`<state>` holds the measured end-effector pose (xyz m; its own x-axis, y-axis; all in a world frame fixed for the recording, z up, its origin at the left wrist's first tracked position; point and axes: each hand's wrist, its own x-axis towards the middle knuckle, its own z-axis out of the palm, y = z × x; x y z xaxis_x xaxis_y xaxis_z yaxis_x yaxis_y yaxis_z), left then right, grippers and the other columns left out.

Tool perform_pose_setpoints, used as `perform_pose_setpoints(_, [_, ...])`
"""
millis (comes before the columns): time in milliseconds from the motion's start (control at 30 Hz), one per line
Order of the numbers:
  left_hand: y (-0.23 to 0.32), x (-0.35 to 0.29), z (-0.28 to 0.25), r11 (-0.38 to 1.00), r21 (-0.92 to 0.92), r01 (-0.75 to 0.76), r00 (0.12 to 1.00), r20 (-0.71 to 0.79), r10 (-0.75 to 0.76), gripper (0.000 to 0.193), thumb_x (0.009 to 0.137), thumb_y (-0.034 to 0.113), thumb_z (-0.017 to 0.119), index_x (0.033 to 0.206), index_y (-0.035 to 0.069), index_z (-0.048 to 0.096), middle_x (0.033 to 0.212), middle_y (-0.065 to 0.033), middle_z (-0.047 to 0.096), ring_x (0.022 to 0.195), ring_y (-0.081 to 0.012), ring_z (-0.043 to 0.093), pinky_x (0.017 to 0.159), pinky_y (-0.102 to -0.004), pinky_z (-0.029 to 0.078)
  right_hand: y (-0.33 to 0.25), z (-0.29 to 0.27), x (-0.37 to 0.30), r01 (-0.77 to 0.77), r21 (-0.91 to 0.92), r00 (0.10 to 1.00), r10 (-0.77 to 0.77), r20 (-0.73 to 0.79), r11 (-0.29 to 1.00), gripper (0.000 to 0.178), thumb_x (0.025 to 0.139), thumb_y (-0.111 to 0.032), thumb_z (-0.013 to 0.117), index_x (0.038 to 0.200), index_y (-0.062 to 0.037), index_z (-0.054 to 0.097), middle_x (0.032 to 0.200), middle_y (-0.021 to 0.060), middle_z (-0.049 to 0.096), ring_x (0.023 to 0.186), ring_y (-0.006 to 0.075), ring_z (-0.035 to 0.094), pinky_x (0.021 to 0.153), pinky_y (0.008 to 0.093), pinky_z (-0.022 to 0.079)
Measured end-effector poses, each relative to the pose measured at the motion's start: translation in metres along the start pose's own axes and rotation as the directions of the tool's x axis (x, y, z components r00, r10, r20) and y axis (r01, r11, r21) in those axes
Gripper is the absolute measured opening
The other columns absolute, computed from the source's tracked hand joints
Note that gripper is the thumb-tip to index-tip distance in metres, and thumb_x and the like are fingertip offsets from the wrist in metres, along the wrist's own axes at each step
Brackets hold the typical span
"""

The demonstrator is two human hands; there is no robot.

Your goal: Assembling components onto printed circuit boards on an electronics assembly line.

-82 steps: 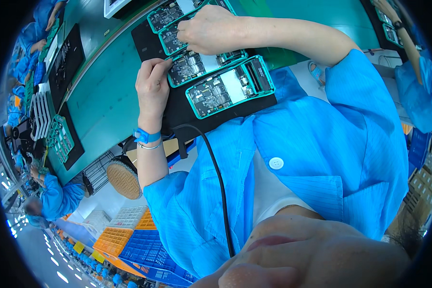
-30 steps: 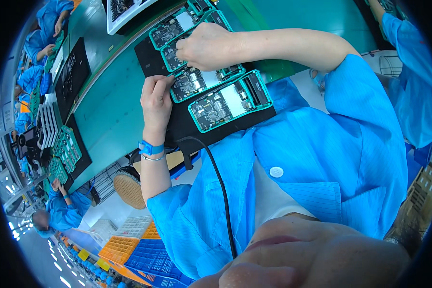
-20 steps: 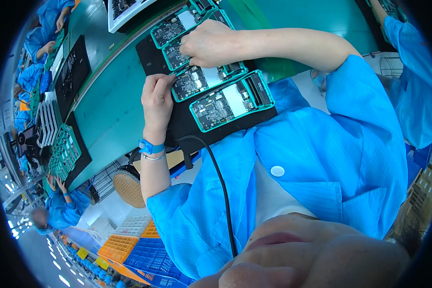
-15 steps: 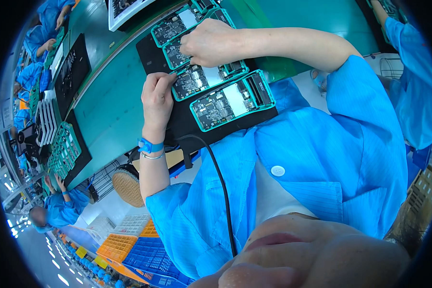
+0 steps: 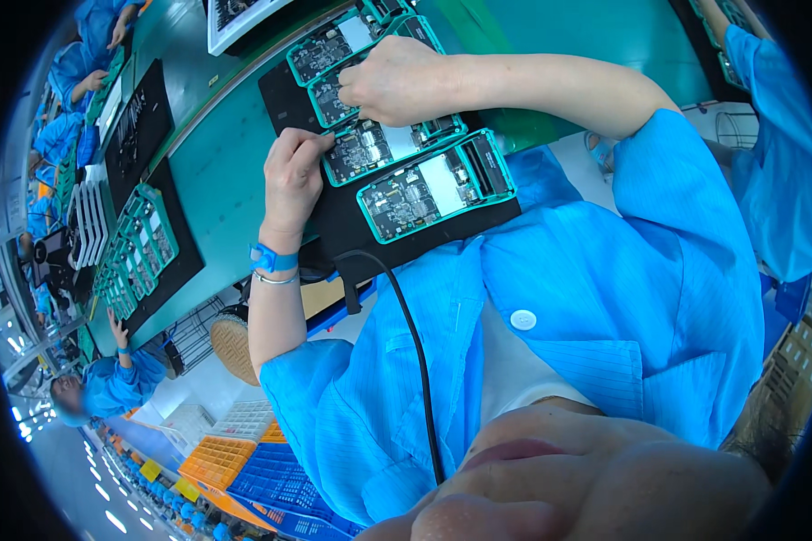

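On a black mat lie several teal frames, each holding a circuit board with a white panel. My left hand (image 5: 293, 176), wearing a blue wrist strap (image 5: 275, 259), has thumb and fingers pinched together at the left corner of one framed circuit board (image 5: 359, 153). Above the framed circuit board behind it (image 5: 329, 101), my right hand (image 5: 392, 81) is bent down with its fingers bunched; its fingertips and anything between them are hidden. The nearest framed circuit board (image 5: 406, 203) lies untouched at the mat's front. Another framed circuit board (image 5: 320, 56) sits beyond my right hand.
A black cable (image 5: 410, 316) runs down in front of my jacket. At the left stand teal frames (image 5: 144, 248) on a dark mat, near a co-worker's raised hand (image 5: 118, 330). A white tray (image 5: 235, 27) is at the back. Orange and blue crates (image 5: 289, 473) stand below left.
My left wrist and forearm have shifted slightly left, with the fingertips still at the frame corner. My right hand has hardly moved. The teal frames at the left have slid farther along the table.
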<state>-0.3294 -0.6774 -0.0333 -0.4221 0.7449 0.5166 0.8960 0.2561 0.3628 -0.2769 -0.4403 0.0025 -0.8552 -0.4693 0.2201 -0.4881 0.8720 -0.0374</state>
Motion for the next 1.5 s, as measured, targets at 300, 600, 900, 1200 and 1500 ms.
perform_pose_setpoints(300, [-0.009, 0.003, 0.002, 1.0, -0.002, -0.001, 0.998, 0.065, 0.001, 0.019, 0.075, -0.013, 0.068, 0.087, 0.002, 0.07, 0.083, -0.0096, 0.059, 0.077, -0.0267, 0.063, 0.064, -0.0357, 0.05, 0.005, 0.012, 0.002, -0.006, 0.014, 1.0, 0.006, -0.002, 1.0, 0.014, 0.083, -0.019, 0.07, 0.091, -0.0081, 0.072, 0.088, 0.007, 0.068, 0.079, 0.027, 0.071, 0.065, 0.0411, 0.058])
perform_pose_setpoints(600, [-0.021, 0.034, -0.006, 0.978, -0.1, 0.182, 0.982, -0.035, -0.187, 0.01, 0.082, -0.004, 0.071, 0.09, 0.002, 0.072, 0.084, -0.01, 0.064, 0.077, -0.0211, 0.065, 0.068, -0.0308, 0.052, 0.058, 0.001, 0.01, -0.102, 0.134, 0.95, 0.136, -0.28, 0.986, 0.022, 0.079, -0.03, 0.071, 0.083, -0.0088, 0.074, 0.077, 0.0124, 0.071, 0.077, 0.0313, 0.072, 0.066, 0.0446, 0.056])
perform_pose_setpoints(900, [-0.047, 0.056, 0.032, 0.965, -0.09, 0.247, 0.96, -0.112, -0.256, 0.008, 0.084, -0.002, 0.073, 0.091, 0.002, 0.072, 0.087, -0.0115, 0.064, 0.078, -0.0237, 0.066, 0.068, -0.0313, 0.052, 0.081, 0.01, 0.025, -0.178, 0.056, 0.967, 0.185, -0.173, 0.982, 0.022, 0.074, -0.027, 0.064, 0.072, -0.0059, 0.072, 0.073, 0.0175, 0.069, 0.07, 0.0376, 0.069, 0.064, 0.0486, 0.054])
perform_pose_setpoints(1200, [-0.049, 0.05, 0.038, 0.984, -0.097, 0.146, 0.979, -0.129, -0.158, 0.011, 0.084, -0.006, 0.071, 0.092, 0.002, 0.071, 0.091, -0.0108, 0.064, 0.08, -0.0255, 0.067, 0.069, -0.0339, 0.054, 0.07, 0.019, 0.032, -0.149, -0.047, 0.984, 0.143, -0.105, 0.988, 0.022, 0.079, -0.03, 0.072, 0.084, -0.0086, 0.077, 0.077, 0.0125, 0.073, 0.076, 0.0301, 0.073, 0.067, 0.042, 0.058])
perform_pose_setpoints(1500, [-0.047, 0.048, 0.038, 0.996, -0.018, 0.087, 0.991, -0.101, -0.088, 0.01, 0.082, -0.006, 0.07, 0.089, 0.002, 0.069, 0.088, -0.0099, 0.061, 0.081, -0.028, 0.065, 0.069, -0.0353, 0.053, 0.065, 0.02, 0.032, -0.1, -0.063, 0.993, 0.096, -0.067, 0.993, 0.02, 0.078, -0.026, 0.072, 0.083, -0.0075, 0.076, 0.081, 0.0119, 0.073, 0.078, 0.0296, 0.073, 0.068, 0.042, 0.058])
